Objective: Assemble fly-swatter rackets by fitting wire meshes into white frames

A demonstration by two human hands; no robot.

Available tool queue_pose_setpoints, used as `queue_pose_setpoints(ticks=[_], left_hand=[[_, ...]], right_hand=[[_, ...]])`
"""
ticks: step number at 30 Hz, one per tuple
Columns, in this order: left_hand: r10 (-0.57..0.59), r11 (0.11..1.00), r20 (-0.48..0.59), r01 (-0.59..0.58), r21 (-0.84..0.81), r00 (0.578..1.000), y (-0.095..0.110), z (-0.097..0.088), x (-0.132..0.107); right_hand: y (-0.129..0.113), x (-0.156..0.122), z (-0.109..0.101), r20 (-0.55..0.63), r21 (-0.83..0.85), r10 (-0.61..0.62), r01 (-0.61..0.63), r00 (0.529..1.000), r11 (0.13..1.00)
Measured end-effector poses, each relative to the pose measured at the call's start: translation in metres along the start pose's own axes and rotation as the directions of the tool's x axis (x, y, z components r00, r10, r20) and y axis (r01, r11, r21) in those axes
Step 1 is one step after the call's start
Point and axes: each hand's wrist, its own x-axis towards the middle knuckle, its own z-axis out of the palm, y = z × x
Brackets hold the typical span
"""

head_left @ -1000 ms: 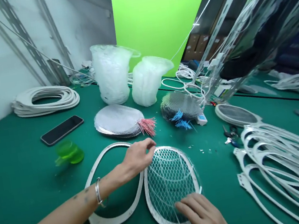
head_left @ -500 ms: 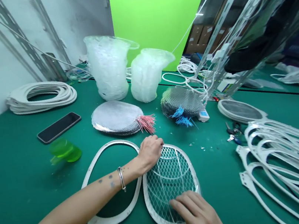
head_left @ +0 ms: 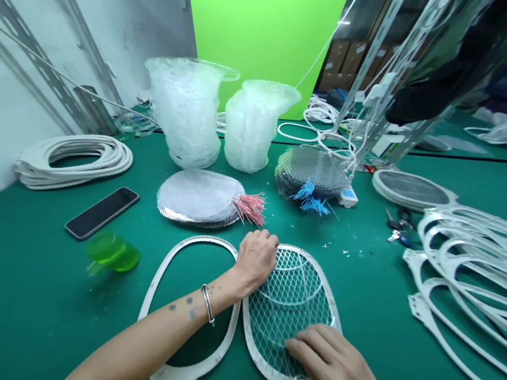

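Observation:
A white oval racket frame (head_left: pixel 330 293) with metal mesh (head_left: pixel 295 311) across it lies on the green table before me. My left hand (head_left: pixel 257 258) is closed over its upper left rim, knuckles up. Curled fingers of my right hand (head_left: pixel 334 362) rest on the lower right of the mesh and rim; its thumb is hidden. Thin clear rings show beneath or within the mesh. Beside it on the left lies a second white racket frame (head_left: pixel 162 264) without mesh, partly covered by my left forearm.
Mesh sheets with red wires (head_left: pixel 202 197) and darker mesh sheets with blue wires (head_left: pixel 310 172) lie behind. Two clear ring stacks (head_left: pixel 185 117) stand further back. At left are a phone (head_left: pixel 102 212) and green cup (head_left: pixel 113 252); at right, keys (head_left: pixel 399 228) and piled white frames (head_left: pixel 484 270).
The view has shifted slightly. Both hands keep nearly the same places on the meshed racket frame, with the right fingers a touch further left.

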Motion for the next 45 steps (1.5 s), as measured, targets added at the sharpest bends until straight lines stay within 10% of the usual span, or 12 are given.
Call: queue_pose_setpoints(ticks=[5, 10, 17, 29, 39, 45], left_hand=[[0.011, 1.000, -0.014, -0.011, 0.020, 1.000, 0.000, 0.001, 0.000], [0.027, 0.999, -0.010, -0.027, 0.026, 1.000, -0.002, 0.001, 0.000], [0.045, 0.998, -0.017, -0.045, 0.036, 0.999, -0.005, 0.002, 0.000], [0.161, 0.974, 0.006, -0.160, 0.164, 0.987, -0.006, 0.005, 0.003], [0.417, 0.866, 0.164, -0.446, 0.227, 0.894, -0.005, -0.007, 0.005], [0.343, 0.932, 0.054, -0.347, 0.103, 0.938, -0.014, -0.034, -0.011]], right_hand=[[0.005, 0.009, -0.015, 0.064, 0.155, 0.182, -0.190, 0.981, 0.969], [0.059, 0.069, -0.016, 0.014, 0.213, 0.547, -0.537, 0.837, 0.816], [0.117, 0.118, 0.018, 0.088, 0.224, 0.598, -0.601, 0.796, 0.767], [0.124, 0.111, 0.027, 0.105, 0.244, 0.590, -0.596, 0.800, 0.765], [0.130, 0.119, 0.022, 0.050, 0.256, 0.565, -0.558, 0.823, 0.790], [0.073, 0.043, -0.021, -0.188, 0.256, 0.638, -0.590, 0.747, 0.766]])
